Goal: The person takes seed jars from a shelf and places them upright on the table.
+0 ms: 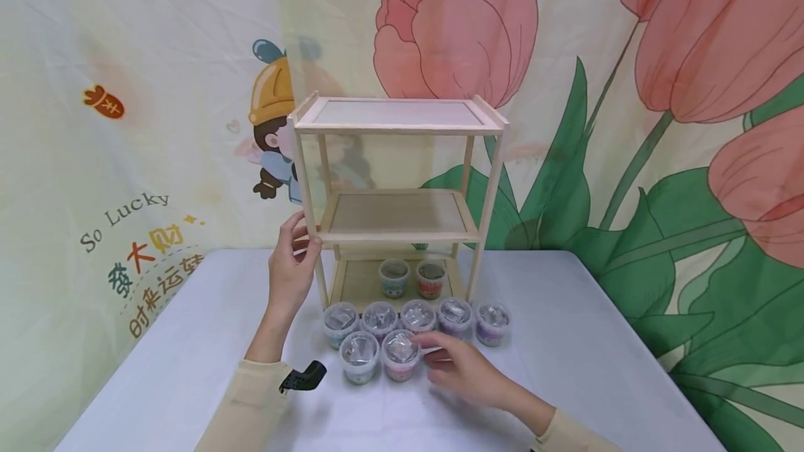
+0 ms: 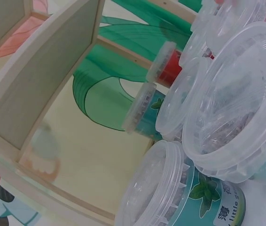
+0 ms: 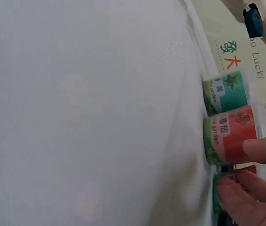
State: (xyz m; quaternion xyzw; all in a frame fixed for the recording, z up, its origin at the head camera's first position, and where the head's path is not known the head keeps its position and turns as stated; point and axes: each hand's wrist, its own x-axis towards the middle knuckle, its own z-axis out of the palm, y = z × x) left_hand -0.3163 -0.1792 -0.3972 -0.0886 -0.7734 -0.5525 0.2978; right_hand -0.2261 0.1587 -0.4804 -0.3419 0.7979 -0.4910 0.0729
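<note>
A three-tier wooden shelf rack (image 1: 402, 237) stands on the table. At its middle tier, my left hand (image 1: 294, 264) grips the left front post, thumb in front. Lidded plastic cups with plant labels stand before the rack. The front pair is a teal mint cup (image 1: 360, 360) and a red tomato cup (image 1: 400, 356). My right hand (image 1: 463, 368) is at the right side of the red cup, one finger at its lid edge. In the right wrist view, a finger (image 3: 264, 149) overlaps the red label and the other fingers are beside the cup, not around it.
Behind the front pair is a row of several cups (image 1: 493, 324). On the bottom tier stand a teal cup (image 1: 393, 279) and a red cup (image 1: 430, 280). A white cloth covers the table (image 1: 578, 368). A tulip-print curtain (image 1: 553, 33) hangs behind.
</note>
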